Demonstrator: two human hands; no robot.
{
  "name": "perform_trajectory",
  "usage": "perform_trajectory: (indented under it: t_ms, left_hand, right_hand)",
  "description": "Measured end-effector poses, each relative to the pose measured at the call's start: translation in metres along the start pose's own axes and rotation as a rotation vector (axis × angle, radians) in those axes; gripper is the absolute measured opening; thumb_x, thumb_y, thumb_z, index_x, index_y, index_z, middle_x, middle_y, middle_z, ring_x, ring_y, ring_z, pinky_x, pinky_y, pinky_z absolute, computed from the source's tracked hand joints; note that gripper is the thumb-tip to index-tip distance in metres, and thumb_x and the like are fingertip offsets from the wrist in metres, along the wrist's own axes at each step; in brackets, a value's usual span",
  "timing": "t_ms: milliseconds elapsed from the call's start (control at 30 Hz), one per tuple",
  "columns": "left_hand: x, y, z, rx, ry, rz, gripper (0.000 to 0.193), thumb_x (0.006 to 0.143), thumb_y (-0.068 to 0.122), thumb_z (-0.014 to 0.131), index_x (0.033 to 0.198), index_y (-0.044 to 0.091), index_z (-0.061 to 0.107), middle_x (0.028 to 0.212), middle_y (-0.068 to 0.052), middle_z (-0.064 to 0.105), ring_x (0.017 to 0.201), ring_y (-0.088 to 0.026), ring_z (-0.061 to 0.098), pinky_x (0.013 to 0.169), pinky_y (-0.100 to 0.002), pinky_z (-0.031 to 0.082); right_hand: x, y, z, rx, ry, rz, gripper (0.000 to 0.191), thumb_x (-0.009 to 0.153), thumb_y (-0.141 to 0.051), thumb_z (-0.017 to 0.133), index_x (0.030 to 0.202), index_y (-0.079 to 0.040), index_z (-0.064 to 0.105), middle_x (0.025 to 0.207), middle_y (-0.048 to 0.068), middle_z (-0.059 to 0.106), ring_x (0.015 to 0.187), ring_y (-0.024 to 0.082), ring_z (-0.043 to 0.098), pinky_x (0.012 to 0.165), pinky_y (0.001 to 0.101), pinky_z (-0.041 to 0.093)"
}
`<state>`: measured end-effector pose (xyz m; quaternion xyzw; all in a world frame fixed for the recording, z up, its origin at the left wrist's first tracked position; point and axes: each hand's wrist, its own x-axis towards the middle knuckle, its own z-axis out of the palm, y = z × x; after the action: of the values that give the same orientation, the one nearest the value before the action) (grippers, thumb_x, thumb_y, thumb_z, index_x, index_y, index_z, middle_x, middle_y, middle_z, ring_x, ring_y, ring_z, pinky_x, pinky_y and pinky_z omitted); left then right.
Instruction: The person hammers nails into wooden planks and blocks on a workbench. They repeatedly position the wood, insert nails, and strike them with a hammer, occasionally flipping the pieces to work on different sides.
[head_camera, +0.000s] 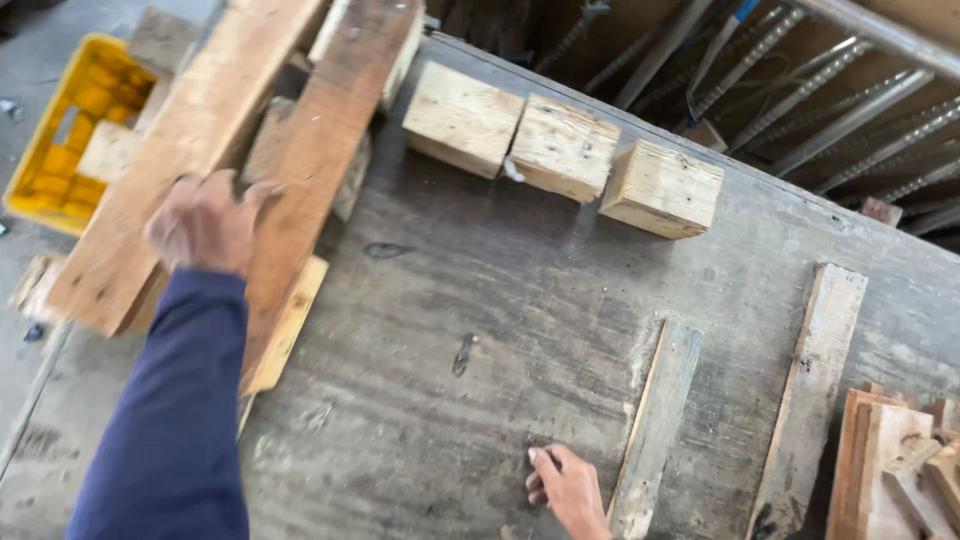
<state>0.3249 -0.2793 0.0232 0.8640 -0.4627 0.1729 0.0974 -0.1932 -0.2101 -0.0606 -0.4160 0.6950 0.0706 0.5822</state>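
Observation:
My left hand (207, 222), in a dark blue sleeve, reaches out to a stack of long wooden planks (310, 150) at the left of a grey wooden worktable (440, 300); the fingers lie on the reddish plank, blurred by motion, and I cannot tell if they grip it. Low in the view, my right hand (565, 488) rests on the tabletop with curled fingers, just left of a thin grey slat (660, 420). Three pale wooden blocks (560, 148) sit in a row at the far side.
A second grey slat (815, 380) lies further right, with a pile of small wood offcuts (900, 460) at the right corner. A yellow plastic crate (70, 130) stands on the floor to the left. Ribbed steel bars (830, 100) lie beyond the table's far edge.

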Motion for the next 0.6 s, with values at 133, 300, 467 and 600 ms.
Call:
perform_trajectory:
  t_ms: [133,300,467,600]
  left_hand:
    - [-0.009,0.073,0.012,-0.281,0.030,0.314,0.056,0.100,0.058,0.079,0.130,0.010,0.072,0.087,-0.008,0.072,0.073,-0.021,0.067,0.062,-0.035,0.051]
    - [0.078,0.208,0.042,0.031,-0.710,0.565,0.119,0.075,0.066,0.068,0.162,0.002,0.016,0.050,0.000,0.045,0.039,-0.009,0.039,0.037,-0.025,0.043]
    - [0.148,0.257,0.059,0.439,-0.906,0.868,0.136,0.068,0.064,0.079,0.163,-0.001,0.006,0.062,-0.005,0.053,0.052,-0.013,0.052,0.051,-0.025,0.049]
    - [0.148,0.266,0.061,0.313,-0.866,0.782,0.135,0.066,0.058,0.088,0.162,-0.002,0.013,0.077,-0.010,0.066,0.067,-0.021,0.066,0.061,-0.031,0.055]
  right_hand:
    - [0.016,-0.003,-0.004,0.079,-0.086,0.176,0.029,0.095,-0.028,0.070,0.097,0.001,0.076,0.072,0.012,0.076,0.059,0.019,0.071,0.056,0.0329,0.056]
    - [0.036,-0.118,-0.064,-0.547,0.140,-0.616,0.032,0.099,-0.030,0.070,0.078,-0.005,0.073,0.078,0.009,0.067,0.073,0.021,0.068,0.070,0.0314,0.058]
    - [0.100,-0.325,-0.127,-0.803,0.573,-1.474,0.096,0.082,-0.051,0.085,0.155,-0.011,0.037,0.157,0.034,0.033,0.145,0.045,0.038,0.116,0.0583,0.035]
    - [0.111,-0.406,-0.122,-1.008,0.476,-1.208,0.129,0.056,-0.057,0.095,0.155,-0.008,0.028,0.144,0.031,0.038,0.139,0.054,0.031,0.112,0.0690,0.020]
